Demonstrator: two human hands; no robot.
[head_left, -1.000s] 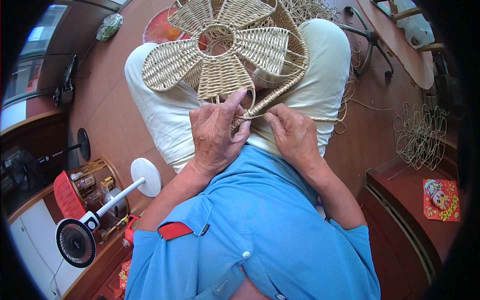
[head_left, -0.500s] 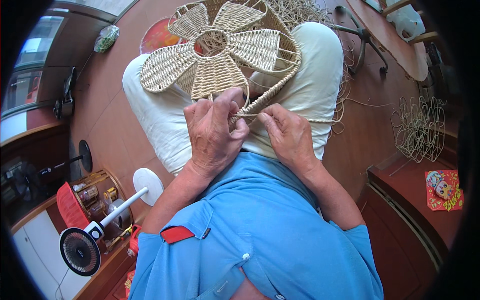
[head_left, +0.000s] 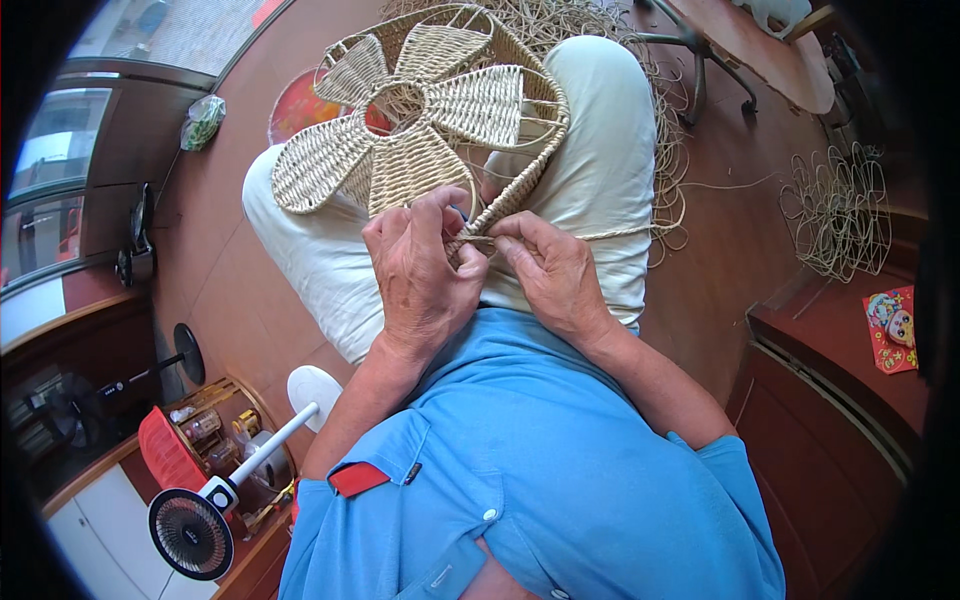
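Well, left hand [head_left: 425, 272] grips woven rim [head_left: 520, 186], right hand [head_left: 550, 270] pinches cord [head_left: 484, 239] (fan [head_left: 190, 535] label unreadable)

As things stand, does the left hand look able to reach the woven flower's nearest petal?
Probably yes: the left hand sits just below the nearest petal, with nothing visible blocking the way, though its thumb and fingers look occupied at the corded rim.

A straw-beige woven flower piece [head_left: 440, 105] — 5 petals [head_left: 412, 165] in ribbed weave; plain blue shirt [head_left: 600, 430], 1 red patch [head_left: 357, 479] at its pocket [head_left: 392, 447]; cream trousers [head_left: 602, 130]; reddish-brown floor [head_left: 725, 215].
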